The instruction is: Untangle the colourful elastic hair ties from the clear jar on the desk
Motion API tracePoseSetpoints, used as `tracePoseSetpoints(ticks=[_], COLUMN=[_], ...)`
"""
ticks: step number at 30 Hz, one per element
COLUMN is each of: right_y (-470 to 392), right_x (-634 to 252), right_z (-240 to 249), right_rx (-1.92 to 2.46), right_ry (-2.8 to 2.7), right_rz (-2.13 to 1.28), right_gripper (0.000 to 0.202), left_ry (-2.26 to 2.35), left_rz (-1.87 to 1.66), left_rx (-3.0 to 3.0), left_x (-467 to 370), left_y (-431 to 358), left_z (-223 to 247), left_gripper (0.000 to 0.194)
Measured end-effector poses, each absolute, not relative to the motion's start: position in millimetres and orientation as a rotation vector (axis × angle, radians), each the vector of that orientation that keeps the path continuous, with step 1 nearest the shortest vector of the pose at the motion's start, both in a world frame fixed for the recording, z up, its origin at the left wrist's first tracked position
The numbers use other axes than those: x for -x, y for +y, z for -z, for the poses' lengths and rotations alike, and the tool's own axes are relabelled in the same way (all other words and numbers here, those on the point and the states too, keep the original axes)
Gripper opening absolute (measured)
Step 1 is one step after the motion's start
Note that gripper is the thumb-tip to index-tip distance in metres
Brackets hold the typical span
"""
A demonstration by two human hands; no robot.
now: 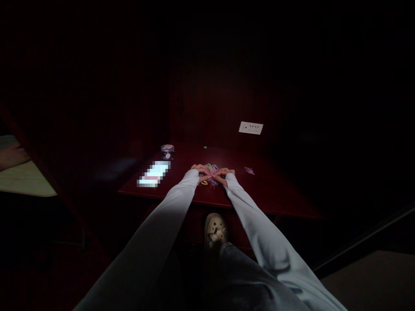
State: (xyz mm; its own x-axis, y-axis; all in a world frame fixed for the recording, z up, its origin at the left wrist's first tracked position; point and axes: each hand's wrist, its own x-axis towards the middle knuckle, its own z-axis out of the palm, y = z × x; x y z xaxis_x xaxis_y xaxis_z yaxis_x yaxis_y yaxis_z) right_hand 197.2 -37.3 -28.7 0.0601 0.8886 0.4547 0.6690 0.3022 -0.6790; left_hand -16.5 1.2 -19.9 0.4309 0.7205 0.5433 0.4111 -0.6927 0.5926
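Small coloured loops that look like elastic hair ties point(212, 167) lie heaped on the dark red desk. My left hand point(200, 169) reaches in from the left side of the heap, its fingers closed in a pinch. From the right side, my right hand point(224, 173) meets it, also pinched, with the fingertips of both hands almost touching. Something thin and pinkish shows between them, too small to make out. A yellow loop point(204, 182) lies just below my left fingers. To the right of my right hand is a small separate bunch of purple loops point(249, 170).
A lidded clear jar point(167, 152) stands at the desk's left, behind a bright blurred-out screen point(154, 173). A small green item point(205, 147) lies near the back panel, which carries a white socket plate point(250, 128). Beyond the left partition, another person's hand point(13, 156) rests above a pale tabletop.
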Motion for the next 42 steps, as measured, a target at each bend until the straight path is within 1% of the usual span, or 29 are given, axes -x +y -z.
tracePoseSetpoints(ticks=[5, 11, 19, 35, 42], right_y=[-38.2, -39.7, -40.0, -35.3, -37.9], right_x=[-197.2, -197.1, -196.0, -200.0, -198.3], right_z=[23.9, 24.9, 23.1, 26.2, 24.1], right_rx=[1.488, 1.483, 1.447, 1.422, 1.416], right_ry=[-1.629, -1.600, -1.689, -1.674, -1.674], right_rz=[-0.294, -0.282, -0.282, -0.322, -0.333], right_gripper=[0.025, 0.028, 0.032, 0.018, 0.019], left_ry=[0.993, 1.026, 1.025, 0.978, 0.972], left_rz=[-1.177, -1.214, -1.187, -1.227, -1.217], left_rx=[-2.269, -2.221, -2.230, -2.242, -2.254], left_x=[16.8, 15.2, 15.5, 15.5, 16.7], left_y=[3.7, 7.2, 10.5, 8.0, 7.7], left_z=[19.8, 21.6, 20.9, 20.8, 20.5], left_gripper=[0.005, 0.007, 0.003, 0.007, 0.005])
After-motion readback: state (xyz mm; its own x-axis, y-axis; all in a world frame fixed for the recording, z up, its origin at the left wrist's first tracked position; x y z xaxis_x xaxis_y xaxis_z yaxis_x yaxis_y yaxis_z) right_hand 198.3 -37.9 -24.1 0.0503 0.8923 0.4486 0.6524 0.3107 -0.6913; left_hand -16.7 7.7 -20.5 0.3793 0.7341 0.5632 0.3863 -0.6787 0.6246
